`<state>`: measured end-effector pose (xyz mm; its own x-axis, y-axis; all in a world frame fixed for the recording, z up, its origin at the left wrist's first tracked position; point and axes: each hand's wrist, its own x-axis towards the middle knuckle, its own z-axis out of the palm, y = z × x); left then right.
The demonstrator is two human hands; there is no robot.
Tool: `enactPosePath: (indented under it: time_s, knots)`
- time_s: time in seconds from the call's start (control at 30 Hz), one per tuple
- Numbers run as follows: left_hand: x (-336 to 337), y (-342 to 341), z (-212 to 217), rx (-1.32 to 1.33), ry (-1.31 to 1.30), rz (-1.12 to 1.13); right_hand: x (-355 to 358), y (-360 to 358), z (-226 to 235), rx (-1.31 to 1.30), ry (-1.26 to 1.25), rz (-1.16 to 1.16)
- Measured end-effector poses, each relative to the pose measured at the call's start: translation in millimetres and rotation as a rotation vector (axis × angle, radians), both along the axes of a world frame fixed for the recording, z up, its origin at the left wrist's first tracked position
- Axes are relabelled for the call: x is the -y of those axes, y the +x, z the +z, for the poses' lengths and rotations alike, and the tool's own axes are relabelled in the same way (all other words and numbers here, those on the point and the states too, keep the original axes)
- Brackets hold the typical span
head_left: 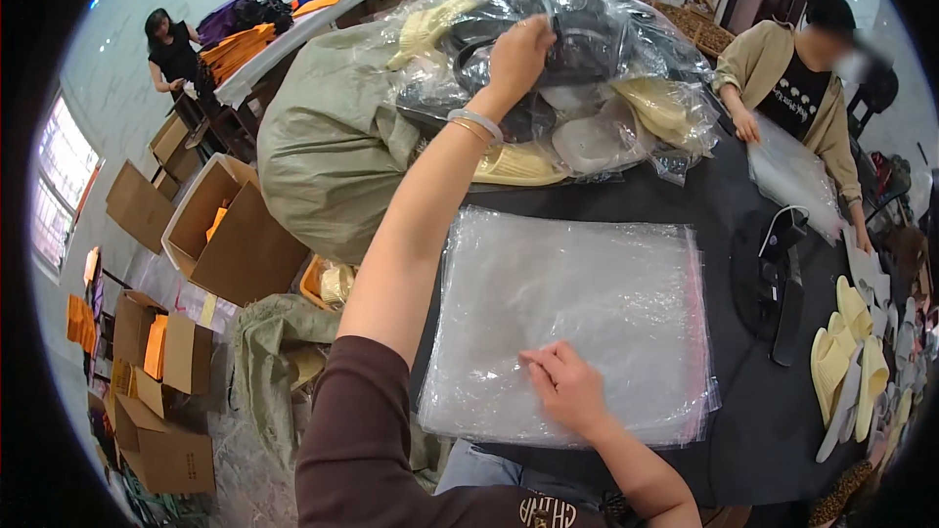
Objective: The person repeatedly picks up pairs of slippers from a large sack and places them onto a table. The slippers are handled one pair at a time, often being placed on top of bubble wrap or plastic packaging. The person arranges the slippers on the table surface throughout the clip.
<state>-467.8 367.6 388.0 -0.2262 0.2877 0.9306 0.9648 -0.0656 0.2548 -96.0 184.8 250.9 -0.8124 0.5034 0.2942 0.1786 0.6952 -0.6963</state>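
Stretched far forward, my left hand (521,51) is closed on a clear bag with dark slippers (587,44) in it, at the top of a heap of bagged slippers. Pale yellow slippers (518,166) and grey slippers (602,137) show through other bags in the heap. In front of me lies a flat stack of clear plastic bags (587,284), pinkish along its right edge. My right hand (567,386) rests on the lower middle of that stack, fingers drawn together; whether they pinch the top bag is hidden.
A big greenish woven sack (323,137) bulges left of the heap. Open cardboard boxes (249,244) stand at the left. On the black table (743,411), a dark stand with a cable (773,264) and loose slippers (851,362) lie right. A co-worker (792,88) handles clear bags there.
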Motion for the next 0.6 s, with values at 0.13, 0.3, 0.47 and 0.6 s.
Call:
enactPosePath:
  time_s: [0.13, 0.3, 0.47, 0.6]
  knots:
    - [1.9, -0.1, -28.7, 0.028, -0.141, 0.127, -0.4, -1.6, 1.1, 0.038, -0.026, 0.005]
    - [84.0, 25.4, -19.4, -0.032, -0.132, 0.015, 3.5, -2.5, 5.5, 0.083, -0.065, -0.006]
    - [249.0, 49.8, -38.5, 0.01, -0.231, -0.044, 12.5, -4.9, 10.3, 0.088, -0.056, -0.001]
    - [392.2, 80.8, -82.5, 0.41, -0.263, 0.004, 19.4, -6.7, 11.1, 0.021, -0.042, 0.011]
